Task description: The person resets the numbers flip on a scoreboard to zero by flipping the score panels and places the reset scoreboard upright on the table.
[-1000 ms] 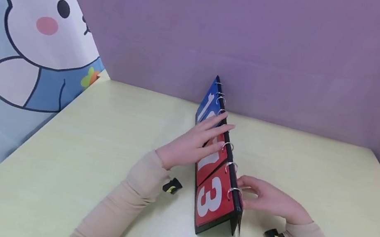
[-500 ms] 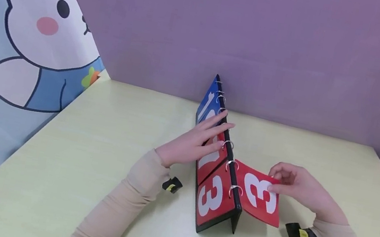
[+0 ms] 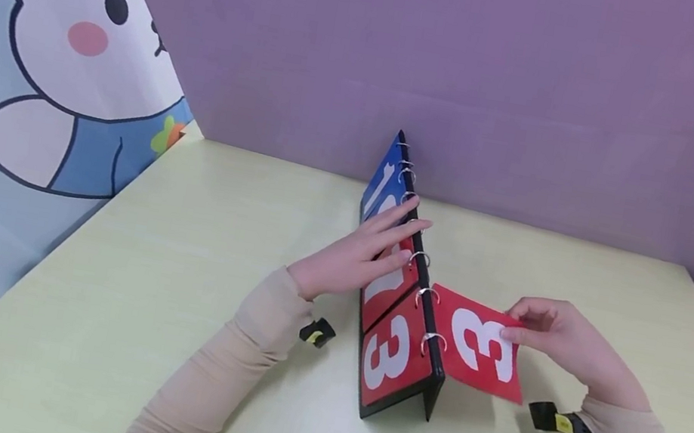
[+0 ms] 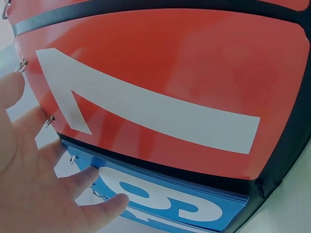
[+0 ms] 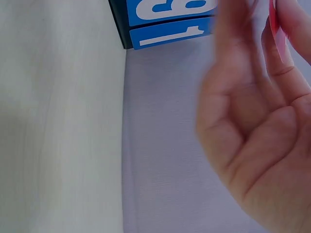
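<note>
A tent-shaped flip scoreboard stands on the table, its number cards hung on metal rings along the top edge. My left hand rests on that edge with fingers spread and fairly straight. In the left wrist view, a red card with a 1 lies beside the hand, above a blue card. To the right of the board, my right hand pinches the outer edge of a red card with a 3, swung out on its rings. Another red 3 card faces left on the board.
The pale table reaches a purple backdrop behind the board. A printed cartoon cloth hangs at the left. A black strap with a yellow mark is at the right wrist, and a similar strap at the left.
My right hand was close behind the board's near end, then moved right, drawing the red 3 card out. Lately it has risen and shifted slightly further right. The left hand stays in place.
</note>
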{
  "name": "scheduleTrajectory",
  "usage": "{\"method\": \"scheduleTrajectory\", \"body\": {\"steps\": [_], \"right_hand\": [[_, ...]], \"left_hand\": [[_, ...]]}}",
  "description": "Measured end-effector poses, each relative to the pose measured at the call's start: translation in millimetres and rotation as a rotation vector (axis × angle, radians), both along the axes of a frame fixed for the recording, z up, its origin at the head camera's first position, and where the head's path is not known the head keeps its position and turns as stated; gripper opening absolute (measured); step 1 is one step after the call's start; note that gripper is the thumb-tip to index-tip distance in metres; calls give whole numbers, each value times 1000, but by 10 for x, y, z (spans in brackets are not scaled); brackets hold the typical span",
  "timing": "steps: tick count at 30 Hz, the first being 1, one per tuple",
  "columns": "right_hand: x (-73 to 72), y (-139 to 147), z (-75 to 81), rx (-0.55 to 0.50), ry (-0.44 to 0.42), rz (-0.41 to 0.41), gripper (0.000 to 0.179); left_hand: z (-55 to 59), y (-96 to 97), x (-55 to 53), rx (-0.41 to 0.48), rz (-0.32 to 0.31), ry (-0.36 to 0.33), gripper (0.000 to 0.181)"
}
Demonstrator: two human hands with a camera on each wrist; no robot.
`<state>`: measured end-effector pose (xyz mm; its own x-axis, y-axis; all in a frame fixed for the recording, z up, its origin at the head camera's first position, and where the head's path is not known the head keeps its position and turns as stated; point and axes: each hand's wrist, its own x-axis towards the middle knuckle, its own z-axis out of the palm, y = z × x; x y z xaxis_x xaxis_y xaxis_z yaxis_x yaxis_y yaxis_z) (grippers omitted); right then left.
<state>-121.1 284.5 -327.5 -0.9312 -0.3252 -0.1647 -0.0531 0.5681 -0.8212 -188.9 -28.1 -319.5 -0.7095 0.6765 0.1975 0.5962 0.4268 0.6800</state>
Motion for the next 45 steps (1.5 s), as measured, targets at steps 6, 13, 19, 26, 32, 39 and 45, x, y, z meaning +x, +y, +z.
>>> {"method": "scheduleTrajectory", "body": {"steps": [6, 13, 19, 26, 32, 39, 45], "right_hand": [[8, 36, 55, 45, -1, -12, 23], [151, 222, 240, 41, 81, -151, 28], [323, 306, 371, -256, 139, -180, 45], [479, 104, 462, -848, 244, -69, 58], [666, -320, 553, -813, 414, -184, 68], [782, -720, 545, -625, 556, -131, 71], [827, -964, 451, -148, 726, -189, 74]], "left_hand": [[6, 8, -8, 7, 1, -8, 54], [-4, 18, -10, 2, 6, -8, 55], [-1, 15, 3, 1, 2, 1, 55], [7, 9, 7, -4, -1, 6, 55], [6, 3, 8, -2, 1, 5, 56], [0, -1, 3, 9, -6, 16, 55], [-2, -4, 0, 23, -14, 15, 54]]}}
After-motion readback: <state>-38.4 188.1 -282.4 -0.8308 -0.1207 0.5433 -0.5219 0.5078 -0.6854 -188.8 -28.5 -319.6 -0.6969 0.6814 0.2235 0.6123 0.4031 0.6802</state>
